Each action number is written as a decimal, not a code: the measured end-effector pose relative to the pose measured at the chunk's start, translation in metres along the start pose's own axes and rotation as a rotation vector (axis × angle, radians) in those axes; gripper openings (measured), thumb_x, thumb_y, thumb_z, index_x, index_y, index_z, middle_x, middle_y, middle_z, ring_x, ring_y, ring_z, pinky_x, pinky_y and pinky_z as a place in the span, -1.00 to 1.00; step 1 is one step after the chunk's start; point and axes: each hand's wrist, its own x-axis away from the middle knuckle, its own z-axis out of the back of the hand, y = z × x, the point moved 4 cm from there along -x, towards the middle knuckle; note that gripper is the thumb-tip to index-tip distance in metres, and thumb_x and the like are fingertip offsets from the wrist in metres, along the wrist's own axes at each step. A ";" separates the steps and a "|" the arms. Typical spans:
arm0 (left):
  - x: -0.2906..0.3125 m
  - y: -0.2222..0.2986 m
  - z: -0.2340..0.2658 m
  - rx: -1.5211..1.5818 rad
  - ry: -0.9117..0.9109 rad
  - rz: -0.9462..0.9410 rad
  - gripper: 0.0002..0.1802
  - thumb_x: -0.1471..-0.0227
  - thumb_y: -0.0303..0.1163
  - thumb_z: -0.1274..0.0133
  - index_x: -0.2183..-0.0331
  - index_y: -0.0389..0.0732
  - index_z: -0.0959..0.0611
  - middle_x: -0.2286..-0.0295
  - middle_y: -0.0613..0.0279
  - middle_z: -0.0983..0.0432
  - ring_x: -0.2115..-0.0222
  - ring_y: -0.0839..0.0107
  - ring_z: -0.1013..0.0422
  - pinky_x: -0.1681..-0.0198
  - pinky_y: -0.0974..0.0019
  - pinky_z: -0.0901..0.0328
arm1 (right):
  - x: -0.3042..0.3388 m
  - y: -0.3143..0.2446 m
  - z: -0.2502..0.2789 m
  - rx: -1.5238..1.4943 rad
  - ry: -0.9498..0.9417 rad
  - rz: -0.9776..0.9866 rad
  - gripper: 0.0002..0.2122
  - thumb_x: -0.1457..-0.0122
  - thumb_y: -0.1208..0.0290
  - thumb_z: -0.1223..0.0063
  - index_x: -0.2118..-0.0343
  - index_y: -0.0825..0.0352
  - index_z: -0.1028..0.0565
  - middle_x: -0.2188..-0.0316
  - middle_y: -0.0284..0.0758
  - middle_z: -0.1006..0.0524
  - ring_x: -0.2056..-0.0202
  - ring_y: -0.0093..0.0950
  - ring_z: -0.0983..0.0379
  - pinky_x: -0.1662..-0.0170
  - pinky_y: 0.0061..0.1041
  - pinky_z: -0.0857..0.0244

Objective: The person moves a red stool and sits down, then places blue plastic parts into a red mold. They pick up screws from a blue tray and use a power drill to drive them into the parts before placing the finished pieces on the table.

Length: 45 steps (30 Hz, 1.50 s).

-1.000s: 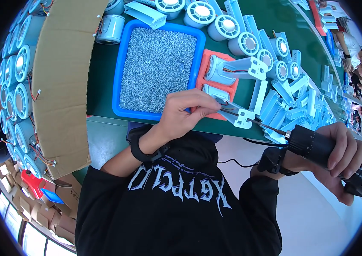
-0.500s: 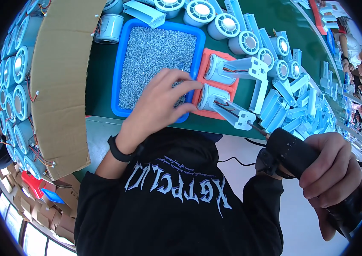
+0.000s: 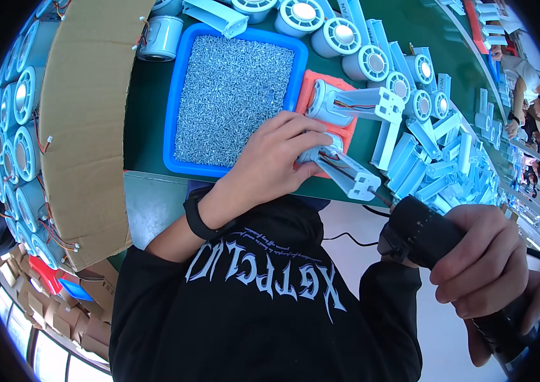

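Screw-filled blue tray (image 3: 170, 127). Right of tray: red holder (image 3: 311, 77) with two motors (image 3: 328, 105); left hand (image 3: 276, 151) clasping one, right hand (image 3: 483, 261) clenched round screwdriver (image 3: 424, 230).

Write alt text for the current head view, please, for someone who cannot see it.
A person's right hand grips a black power screwdriver, its bit at a pale-blue bracket, while the left hand grasps a cylindrical motor in a red holder. A blue tray of screws sits alongside.

Cardboard boxes (image 3: 69, 320) lie near a red container (image 3: 43, 274) and bright windows (image 3: 51, 355).
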 end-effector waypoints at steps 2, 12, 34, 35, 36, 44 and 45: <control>0.000 -0.001 0.000 0.020 0.010 0.024 -0.51 0.49 -0.55 -0.27 0.32 -0.14 -0.57 0.26 0.28 -0.44 0.20 0.25 -0.33 0.15 0.26 -0.27 | 0.001 0.002 0.001 -0.025 -0.029 0.002 -0.51 0.11 0.21 -0.28 0.17 0.32 -0.31 0.58 -0.30 -0.49 0.65 -0.47 -0.48 0.58 -0.58 -0.46; 0.000 -0.005 -0.002 0.050 0.029 0.030 -0.48 0.51 -0.58 -0.27 0.30 -0.13 -0.59 0.23 0.29 -0.44 0.19 0.24 -0.32 0.13 0.26 -0.25 | 0.005 -0.018 0.007 -0.080 0.035 0.121 -0.76 0.02 0.51 -0.06 0.27 0.39 -0.32 0.62 -0.22 -0.46 0.75 -0.45 -0.38 0.71 -0.51 -0.36; 0.013 -0.019 0.055 -0.421 -0.145 0.243 -0.90 0.23 -0.52 -0.13 0.52 -0.20 -0.55 0.51 0.20 -0.31 0.40 0.23 -0.31 0.38 0.22 -0.23 | -0.010 -0.076 0.041 0.341 0.304 0.242 -0.56 0.15 -0.04 -0.17 0.38 0.23 -0.37 0.64 -0.51 -0.38 0.68 -0.69 -0.35 0.61 -0.74 -0.31; 0.011 -0.021 0.055 -0.422 -0.141 0.244 -0.90 0.23 -0.52 -0.13 0.52 -0.20 -0.55 0.51 0.20 -0.31 0.40 0.23 -0.31 0.38 0.22 -0.23 | -0.009 -0.075 0.042 0.337 0.294 0.227 -0.55 0.18 -0.06 -0.19 0.41 0.22 -0.38 0.64 -0.51 -0.39 0.68 -0.69 -0.36 0.61 -0.74 -0.32; 0.007 -0.022 0.056 -0.384 -0.129 0.248 -0.91 0.22 -0.52 -0.13 0.51 -0.22 -0.56 0.52 0.21 -0.35 0.43 0.25 -0.33 0.40 0.24 -0.25 | -0.008 -0.074 0.044 0.333 0.284 0.213 -0.55 0.20 -0.08 -0.21 0.43 0.22 -0.38 0.65 -0.51 -0.40 0.68 -0.68 -0.37 0.61 -0.75 -0.32; -0.024 -0.005 0.049 -0.051 0.117 0.215 -0.91 0.19 -0.56 -0.14 0.48 -0.28 -0.61 0.50 0.19 -0.55 0.54 0.36 -0.46 0.48 0.38 -0.33 | -0.004 -0.055 0.048 0.273 0.284 0.154 -0.35 0.33 -0.30 -0.17 0.36 0.24 -0.43 0.68 -0.51 -0.43 0.73 -0.71 -0.38 0.62 -0.79 -0.32; -0.028 -0.001 0.044 -0.012 0.116 0.191 -0.90 0.18 -0.57 -0.14 0.47 -0.28 -0.62 0.48 0.18 -0.56 0.53 0.38 -0.48 0.47 0.41 -0.34 | -0.003 -0.053 0.049 0.263 0.287 0.157 -0.35 0.33 -0.30 -0.17 0.36 0.24 -0.43 0.68 -0.51 -0.43 0.74 -0.71 -0.37 0.63 -0.79 -0.32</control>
